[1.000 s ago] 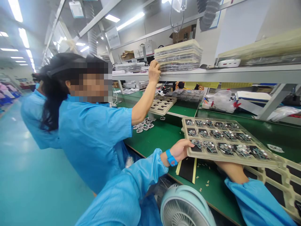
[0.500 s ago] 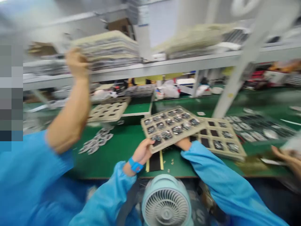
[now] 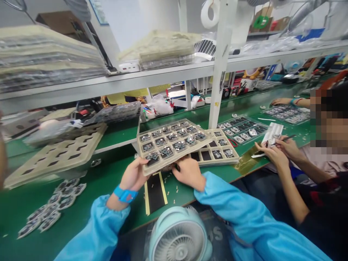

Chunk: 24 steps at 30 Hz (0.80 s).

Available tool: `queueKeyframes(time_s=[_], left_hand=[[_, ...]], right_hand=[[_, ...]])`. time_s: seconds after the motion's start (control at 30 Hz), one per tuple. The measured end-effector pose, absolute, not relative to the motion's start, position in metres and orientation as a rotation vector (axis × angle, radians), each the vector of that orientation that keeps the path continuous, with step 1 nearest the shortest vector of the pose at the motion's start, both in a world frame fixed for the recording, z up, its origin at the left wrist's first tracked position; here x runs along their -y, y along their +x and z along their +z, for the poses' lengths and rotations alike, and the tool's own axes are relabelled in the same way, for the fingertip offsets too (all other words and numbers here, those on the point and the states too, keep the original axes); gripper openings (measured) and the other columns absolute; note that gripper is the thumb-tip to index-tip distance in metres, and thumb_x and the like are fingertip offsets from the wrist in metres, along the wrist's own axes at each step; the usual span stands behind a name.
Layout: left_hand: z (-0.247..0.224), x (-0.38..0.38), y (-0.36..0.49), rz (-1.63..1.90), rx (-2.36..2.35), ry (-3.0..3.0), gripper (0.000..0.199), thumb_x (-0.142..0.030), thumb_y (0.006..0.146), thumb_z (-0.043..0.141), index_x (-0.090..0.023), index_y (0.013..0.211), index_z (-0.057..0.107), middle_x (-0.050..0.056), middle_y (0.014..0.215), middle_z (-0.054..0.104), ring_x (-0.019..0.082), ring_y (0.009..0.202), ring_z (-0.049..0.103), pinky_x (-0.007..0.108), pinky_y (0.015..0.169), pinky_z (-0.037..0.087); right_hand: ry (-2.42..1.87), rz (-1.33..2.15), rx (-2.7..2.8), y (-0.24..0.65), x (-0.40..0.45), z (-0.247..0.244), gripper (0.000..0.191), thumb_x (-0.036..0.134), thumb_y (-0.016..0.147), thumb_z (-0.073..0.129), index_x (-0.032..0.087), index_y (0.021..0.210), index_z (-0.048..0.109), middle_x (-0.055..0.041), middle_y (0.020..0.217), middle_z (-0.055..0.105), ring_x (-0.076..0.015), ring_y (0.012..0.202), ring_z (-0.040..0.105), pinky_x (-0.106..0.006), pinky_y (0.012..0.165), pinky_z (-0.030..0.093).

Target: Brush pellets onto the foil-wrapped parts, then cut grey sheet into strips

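Note:
A cream compartment tray (image 3: 178, 154) full of small dark and silver parts is tilted above the green bench. My left hand (image 3: 135, 174) grips its near left corner, thumb on top, with a blue band at the wrist. Under the tray's near edge is my right hand (image 3: 189, 173), its fingers curled and partly hidden, so what they hold does not show clearly. A second cream tray (image 3: 236, 158) lies to the right, partly beneath the first, some compartments filled and others showing black bottoms. Below the raised tray lies a black strip with yellow edges (image 3: 156, 192), small bits scattered beside it.
A light-blue fan (image 3: 179, 235) stands close in front of me. Oval parts (image 3: 53, 206) lie at left, near another cream tray (image 3: 57, 156). A white post (image 3: 217, 72) rises behind. At right, a person's hands (image 3: 281, 150) hold a white piece.
The view has swung right, showing more of the person at right. The raised arm at left has mostly left view. My right hand shows more fully below the tray, which my left hand still holds.

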<state>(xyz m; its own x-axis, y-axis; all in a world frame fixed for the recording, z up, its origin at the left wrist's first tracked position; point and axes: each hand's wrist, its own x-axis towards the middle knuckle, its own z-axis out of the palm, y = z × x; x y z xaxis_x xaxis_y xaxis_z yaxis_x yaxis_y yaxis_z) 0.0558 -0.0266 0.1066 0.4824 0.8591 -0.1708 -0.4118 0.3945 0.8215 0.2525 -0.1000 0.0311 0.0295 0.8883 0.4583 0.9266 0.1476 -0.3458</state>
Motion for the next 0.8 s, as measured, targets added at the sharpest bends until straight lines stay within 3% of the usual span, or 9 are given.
queueKeyframes(time_s=[0.1, 0.23, 0.37, 0.63, 0.8], left_hand=[[0.103, 0.008, 0.071, 0.787, -0.636, 0.8, 0.065, -0.006, 0.072, 0.056, -0.01, 0.137, 0.058, 0.012, 0.105, 0.078, 0.03, 0.094, 0.075, 0.044, 0.089, 0.062], [0.084, -0.004, 0.104, 0.658, -0.603, 0.803, 0.067, -0.006, 0.07, 0.055, -0.009, 0.137, 0.058, 0.012, 0.106, 0.077, 0.03, 0.095, 0.075, 0.044, 0.089, 0.062], [0.066, -0.005, 0.136, 0.579, -0.57, 0.77, 0.066, -0.008, 0.069, 0.054, -0.008, 0.136, 0.058, 0.013, 0.106, 0.077, 0.03, 0.095, 0.075, 0.042, 0.089, 0.061], [0.06, -0.008, 0.13, 0.67, -0.612, 0.678, 0.067, -0.004, 0.065, 0.055, -0.009, 0.132, 0.059, 0.011, 0.102, 0.077, 0.029, 0.093, 0.075, 0.044, 0.089, 0.061], [0.056, -0.014, 0.088, 0.831, -0.657, 0.743, 0.062, -0.004, 0.063, 0.06, -0.011, 0.124, 0.064, 0.008, 0.097, 0.078, 0.029, 0.09, 0.075, 0.042, 0.086, 0.063]], right_hand=[[-1.731, -0.011, 1.746, 0.26, 0.154, 0.017, 0.019, 0.04, 0.092, 0.061, 0.024, 0.091, 0.071, -0.004, 0.078, 0.071, -0.0232, 0.082, 0.065, -0.032, 0.073, 0.048], [-1.784, 0.064, 1.493, 0.291, 0.201, 0.005, 0.014, 0.035, 0.093, 0.061, 0.026, 0.088, 0.072, -0.0007, 0.071, 0.067, -0.0208, 0.075, 0.062, -0.032, 0.071, 0.046], [-1.901, 0.003, 1.206, 0.341, 0.217, -0.002, 0.02, 0.039, 0.094, 0.058, 0.025, 0.09, 0.072, -0.0022, 0.079, 0.07, -0.0223, 0.079, 0.066, -0.034, 0.075, 0.048], [-1.988, -0.253, 0.935, 0.418, 0.212, -0.007, 0.042, 0.05, 0.091, 0.058, 0.019, 0.118, 0.068, -0.0122, 0.106, 0.069, -0.0271, 0.097, 0.066, -0.039, 0.088, 0.052], [-2.131, -0.13, 1.026, 0.462, 0.195, -0.012, 0.047, 0.054, 0.09, 0.056, 0.014, 0.107, 0.075, -0.0161, 0.103, 0.073, -0.0303, 0.095, 0.068, -0.043, 0.09, 0.052]])
